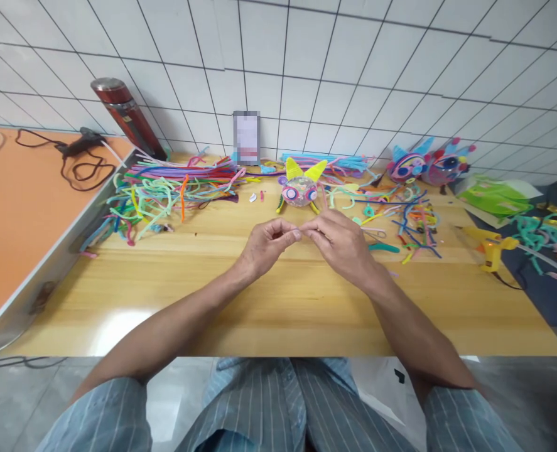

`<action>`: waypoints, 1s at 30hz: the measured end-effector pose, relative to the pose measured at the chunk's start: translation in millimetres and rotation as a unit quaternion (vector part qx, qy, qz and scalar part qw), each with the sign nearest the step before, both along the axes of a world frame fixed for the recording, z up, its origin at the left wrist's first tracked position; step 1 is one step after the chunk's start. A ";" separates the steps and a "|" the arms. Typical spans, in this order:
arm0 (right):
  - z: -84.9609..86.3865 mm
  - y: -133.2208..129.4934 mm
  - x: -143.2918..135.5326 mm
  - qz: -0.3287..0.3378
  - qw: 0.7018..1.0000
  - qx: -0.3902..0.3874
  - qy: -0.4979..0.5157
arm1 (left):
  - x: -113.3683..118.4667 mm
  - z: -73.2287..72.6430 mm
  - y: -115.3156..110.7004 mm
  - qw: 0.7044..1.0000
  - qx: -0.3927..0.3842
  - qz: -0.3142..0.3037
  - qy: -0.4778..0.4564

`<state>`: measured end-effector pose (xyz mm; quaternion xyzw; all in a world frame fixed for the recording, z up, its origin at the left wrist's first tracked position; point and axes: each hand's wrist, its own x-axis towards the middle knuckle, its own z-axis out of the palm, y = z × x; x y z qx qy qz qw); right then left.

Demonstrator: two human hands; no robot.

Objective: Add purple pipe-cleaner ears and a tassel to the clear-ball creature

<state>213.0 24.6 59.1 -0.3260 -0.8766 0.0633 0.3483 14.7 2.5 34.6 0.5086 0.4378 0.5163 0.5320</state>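
Observation:
My left hand (pixel 269 245) and my right hand (pixel 337 242) meet fingertip to fingertip above the middle of the wooden table. Both are closed in a pinch, and whatever lies between the fingers is too small or hidden to name. Just beyond them stands a round craft figure (pixel 299 191) with yellow pointed ears, ringed eyes and dark yellow-tipped legs. Loose pipe cleaners (pixel 417 220) lie to the right of my right hand, near a teal curved piece (pixel 384 248). Small pink and white scraps (pixel 254 197) rest behind my left hand.
Piled pipe cleaners (pixel 151 201) cover the table's back left, below a red thermos (pixel 127 116). A phone (pixel 247 138) leans on the tiled wall. Two finished-looking figures (pixel 407 166) stand back right. A yellow glue gun (pixel 492 251) with a cord sits at the right edge.

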 end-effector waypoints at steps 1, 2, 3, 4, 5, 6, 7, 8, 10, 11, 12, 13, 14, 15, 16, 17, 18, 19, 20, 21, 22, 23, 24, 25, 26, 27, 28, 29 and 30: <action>1.1 2.2 -0.8 -0.006 1.000 0.005 0.011 | 1.2 1.2 2.7 1.000 0.001 0.007 -0.010; 1.8 4.4 -1.8 -0.010 1.000 0.011 0.023 | 2.6 2.2 5.1 1.000 0.000 0.014 -0.021; 2.1 6.5 -3.1 -0.013 0.999 0.015 0.035 | 4.1 2.8 7.2 0.999 -0.002 0.023 -0.032; 2.0 8.4 -4.6 -0.016 0.999 0.018 0.048 | 5.6 2.9 8.9 0.999 -0.004 0.032 -0.044; 1.3 9.9 -6.5 -0.022 0.998 0.016 0.060 | 7.1 2.5 10.3 0.998 -0.006 0.040 -0.055; 0.3 11.2 -8.7 -0.031 0.997 0.012 0.071 | 8.4 1.8 11.4 0.997 -0.009 0.046 -0.067; -1.0 12.0 -11.3 -0.039 0.996 0.006 0.082 | 9.7 0.8 12.4 0.995 -0.012 0.052 -0.079; -2.5 12.6 -14.3 -0.049 0.994 -0.001 0.093 | 10.9 -0.4 13.4 0.994 -0.016 0.057 -0.091; -5.3 13.1 -20.8 -0.066 0.990 -0.017 0.122 | 14.0 -2.3 16.0 0.990 -0.023 0.070 -0.116; -6.5 13.5 -24.0 -0.075 0.988 -0.024 0.136 | 16.1 -3.0 17.8 0.988 -0.026 0.078 -0.130; -7.7 14.0 -26.9 -0.085 0.984 -0.030 0.151 | 18.8 -3.4 19.8 0.985 -0.028 0.086 -0.145; -8.8 14.9 -29.2 -0.095 0.981 -0.036 0.163 | 22.1 -3.5 22.1 0.982 -0.030 0.094 -0.164; -10.1 16.2 -30.8 -0.105 0.979 -0.040 0.170 | 26.1 -3.5 24.4 0.977 -0.033 0.102 -0.184; -11.6 17.7 -31.7 -0.115 0.977 -0.042 0.174 | 30.4 -3.5 26.6 0.972 -0.038 0.108 -0.205; -13.4 19.4 -31.7 -0.125 0.976 -0.040 0.173 | 34.9 -3.5 28.4 0.967 -0.045 0.113 -0.225; -15.6 21.1 -31.2 -0.133 0.976 -0.035 0.169 | 39.3 -3.6 29.8 0.962 -0.054 0.115 -0.242; -18.1 22.7 -30.0 -0.141 0.976 -0.023 0.164 | 43.3 -3.9 30.6 0.959 -0.064 0.115 -0.252; -20.6 24.2 -28.5 -0.144 0.977 -0.009 0.156 | 46.7 -4.2 30.9 0.957 -0.072 0.114 -0.258; -23.0 25.4 -26.7 -0.144 0.979 0.006 0.147 | 49.2 -4.5 30.6 0.956 -0.077 0.111 -0.260; -24.9 26.3 -24.6 -0.140 0.980 0.022 0.137 | 50.6 -4.8 30.1 0.956 -0.080 0.109 -0.259; -26.1 27.1 -22.4 -0.134 0.982 0.038 0.128 | 50.7 -5.0 29.4 0.958 -0.080 0.107 -0.256; -26.4 27.8 -20.0 -0.127 0.983 0.052 0.120 | 49.6 -4.9 28.9 0.960 -0.077 0.104 -0.249; -25.8 28.5 -17.4 -0.119 0.984 0.063 0.113 | 47.1 -4.6 28.9 0.964 -0.072 0.099 -0.237; -24.3 29.3 -14.6 -0.111 0.986 0.071 0.107 | 43.5 -4.1 29.3 0.970 -0.065 0.089 -0.219; -22.2 30.3 -11.6 -0.103 0.986 0.075 0.103 | 38.8 -3.5 30.4 0.977 -0.057 0.074 -0.194; -19.8 31.4 -8.5 -0.095 0.988 0.073 0.097 | 33.5 -2.7 32.0 0.984 -0.048 0.057 -0.164; -17.4 32.7 -5.5 -0.085 0.990 0.066 0.090 | 27.9 -1.9 34.2 0.990 -0.038 0.038 -0.129; -15.4 34.1 -2.6 -0.075 0.992 0.055 0.085 | 22.3 -1.1 36.7 0.995 -0.028 0.023 -0.094; -13.9 35.7 0.0 -0.065 0.994 0.042 0.080 | 17.1 -0.3 39.3 0.998 -0.016 0.011 -0.061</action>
